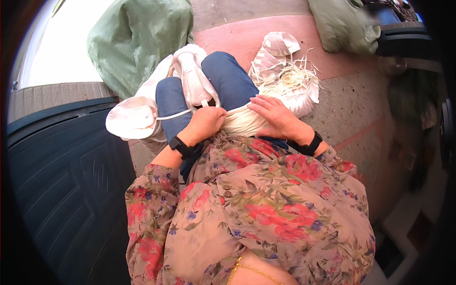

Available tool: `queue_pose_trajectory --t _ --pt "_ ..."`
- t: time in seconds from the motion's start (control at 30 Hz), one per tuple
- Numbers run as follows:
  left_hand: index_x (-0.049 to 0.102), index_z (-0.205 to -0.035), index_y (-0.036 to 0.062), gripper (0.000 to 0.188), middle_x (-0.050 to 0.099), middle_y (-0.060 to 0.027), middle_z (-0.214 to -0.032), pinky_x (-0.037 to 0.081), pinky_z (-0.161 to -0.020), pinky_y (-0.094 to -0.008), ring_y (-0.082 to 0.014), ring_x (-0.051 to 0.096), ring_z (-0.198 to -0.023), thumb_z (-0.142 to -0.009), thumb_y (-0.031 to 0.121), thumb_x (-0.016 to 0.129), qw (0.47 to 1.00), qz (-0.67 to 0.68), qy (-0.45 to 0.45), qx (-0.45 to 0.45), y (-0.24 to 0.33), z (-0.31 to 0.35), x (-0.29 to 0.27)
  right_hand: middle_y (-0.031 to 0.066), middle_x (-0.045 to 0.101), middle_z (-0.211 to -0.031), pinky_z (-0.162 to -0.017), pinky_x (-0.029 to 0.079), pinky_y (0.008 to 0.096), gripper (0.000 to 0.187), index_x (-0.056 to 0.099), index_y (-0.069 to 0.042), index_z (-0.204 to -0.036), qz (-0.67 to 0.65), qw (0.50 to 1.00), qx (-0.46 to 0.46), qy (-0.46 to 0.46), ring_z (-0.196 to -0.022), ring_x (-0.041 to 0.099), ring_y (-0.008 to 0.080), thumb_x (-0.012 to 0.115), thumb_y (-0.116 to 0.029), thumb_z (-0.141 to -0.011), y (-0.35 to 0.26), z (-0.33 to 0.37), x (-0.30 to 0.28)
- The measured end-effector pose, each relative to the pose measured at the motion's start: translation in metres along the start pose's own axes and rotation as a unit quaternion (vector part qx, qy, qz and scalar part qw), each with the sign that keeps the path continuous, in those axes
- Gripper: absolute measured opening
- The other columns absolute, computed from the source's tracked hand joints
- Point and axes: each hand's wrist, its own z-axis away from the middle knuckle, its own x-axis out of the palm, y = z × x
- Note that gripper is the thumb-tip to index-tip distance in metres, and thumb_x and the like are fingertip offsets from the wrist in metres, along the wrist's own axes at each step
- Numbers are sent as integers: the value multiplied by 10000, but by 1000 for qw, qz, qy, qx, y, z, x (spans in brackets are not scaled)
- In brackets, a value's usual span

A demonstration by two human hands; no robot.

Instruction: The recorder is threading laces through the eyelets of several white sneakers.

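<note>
A white shoe upper (192, 78) rests between my raised knees, its opening toward me. Just below that opening, my left hand (207, 121) is closed on a white shoelace (175, 116), whose end sticks out to the left across my thigh. A thick bundle of white shoelaces (243, 121) lies over my lap. On the right end of this bundle rests my right hand (278, 117), fingers stretched out and thumb apart. Whether the left fingers also touch the upper is hard to see.
More pale uppers (275, 56) are stacked on the floor at right, with loose laces (295, 78) heaped on them. Another pile of uppers (133, 117) sits by my left leg. Green sacks (142, 42) (344, 26) stand beyond, and a dark blue door panel (71, 175) is at left.
</note>
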Motion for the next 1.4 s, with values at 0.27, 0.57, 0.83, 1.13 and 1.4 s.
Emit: queue_pose_trajectory --t 0.27,0.57,0.83,1.13,1.4 --pt "610 -946 11 189 622 -162 -800 471 -631 -349 -303 601 -705 -782 94 566 987 122 104 -7 -3 37 -17 98 516 -971 -858 363 392 597 459 -45 -1151 125 986 -32 -110 -950 497 253 680 -183 -613 10 -20 1" --pt "573 -1118 121 413 575 -42 -1103 427 -831 -342 -282 516 -938 -759 -47 456 984 134 -106 47 14 88 1 117 546 -899 -785 381 375 364 480 -45 -1045 58 994 -40 -79 -875 520 296 586 -88 -700 24 -8 -5" --pt "565 -1138 155 410 576 -22 -1090 440 -805 -339 -267 519 -921 -780 -13 458 987 126 -93 38 11 91 8 114 551 -916 -807 381 388 362 481 -43 -1031 91 992 -15 -83 -890 525 283 603 -85 -692 12 5 -5" --pt "591 -1067 76 252 611 -113 -984 457 -747 -349 -295 571 -865 -836 49 494 985 169 -14 42 -5 72 3 54 504 -792 -803 380 377 337 527 -84 -996 124 983 -105 -87 -811 524 226 600 -61 -668 1 2 -1" --pt "628 -863 19 163 619 -160 -808 468 -700 -394 -329 593 -779 -794 140 544 999 7 46 4 15 -5 2 87 522 -954 -857 365 406 451 493 -51 -1094 117 993 -2 -26 -948 507 252 605 -74 -657 5 9 5"
